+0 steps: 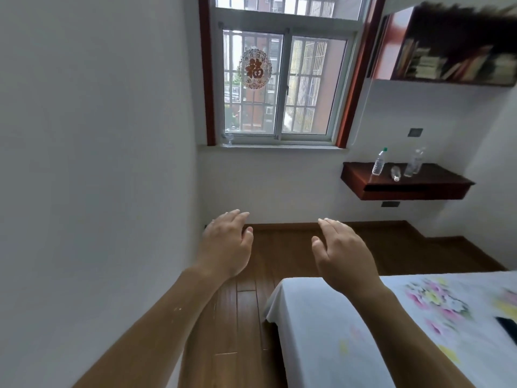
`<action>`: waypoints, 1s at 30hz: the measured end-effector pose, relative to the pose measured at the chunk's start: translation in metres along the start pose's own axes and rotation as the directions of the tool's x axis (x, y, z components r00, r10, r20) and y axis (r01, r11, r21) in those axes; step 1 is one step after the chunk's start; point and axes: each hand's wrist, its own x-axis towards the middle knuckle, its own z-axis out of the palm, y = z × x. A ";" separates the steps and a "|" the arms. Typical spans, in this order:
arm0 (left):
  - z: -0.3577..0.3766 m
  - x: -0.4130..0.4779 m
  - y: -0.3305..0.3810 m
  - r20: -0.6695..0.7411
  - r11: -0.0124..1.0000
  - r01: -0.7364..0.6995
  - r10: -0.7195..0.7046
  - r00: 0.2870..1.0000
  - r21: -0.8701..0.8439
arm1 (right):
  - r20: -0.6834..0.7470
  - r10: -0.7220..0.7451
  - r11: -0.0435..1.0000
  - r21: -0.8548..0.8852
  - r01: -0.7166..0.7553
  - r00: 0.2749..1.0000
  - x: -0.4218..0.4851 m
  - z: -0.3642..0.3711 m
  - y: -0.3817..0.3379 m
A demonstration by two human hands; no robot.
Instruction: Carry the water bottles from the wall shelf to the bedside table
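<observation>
A dark red wall shelf (436, 179) hangs on the right wall, far ahead. On it stand a clear bottle with a green cap (379, 162) and a taller clear bottle (414, 163). A third bottle (396, 173) lies on its side between them. My left hand (228, 243) and my right hand (341, 252) are stretched out in front of me, fingers relaxed, holding nothing. Both are well short of the shelf. No bedside table is in view.
A bed with a white flowered sheet (363, 331) fills the lower right; a dark object (507, 329) lies on it. Wooden floor (246, 317) runs between the bed and the left wall. A window (282, 85) is ahead, a bookshelf (453, 60) high right.
</observation>
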 end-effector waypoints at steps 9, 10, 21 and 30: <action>0.073 0.184 -0.025 0.043 0.993 -0.118 0.117 0.992 0.023 | -0.025 0.085 0.996 0.001 -0.085 0.996 0.159 0.074 0.057; 0.080 0.205 -0.027 0.046 0.993 -0.115 0.114 0.992 0.031 | -0.019 0.094 0.996 0.009 -0.093 0.995 0.180 0.080 0.065; 0.127 0.418 -0.061 0.085 0.991 -0.130 0.129 0.988 0.015 | -0.016 0.111 0.994 0.018 -0.111 0.994 0.388 0.139 0.107; 0.187 0.606 -0.089 0.151 0.954 -0.297 0.301 0.942 -0.050 | -0.080 0.266 0.960 -0.070 -0.271 0.961 0.524 0.206 0.140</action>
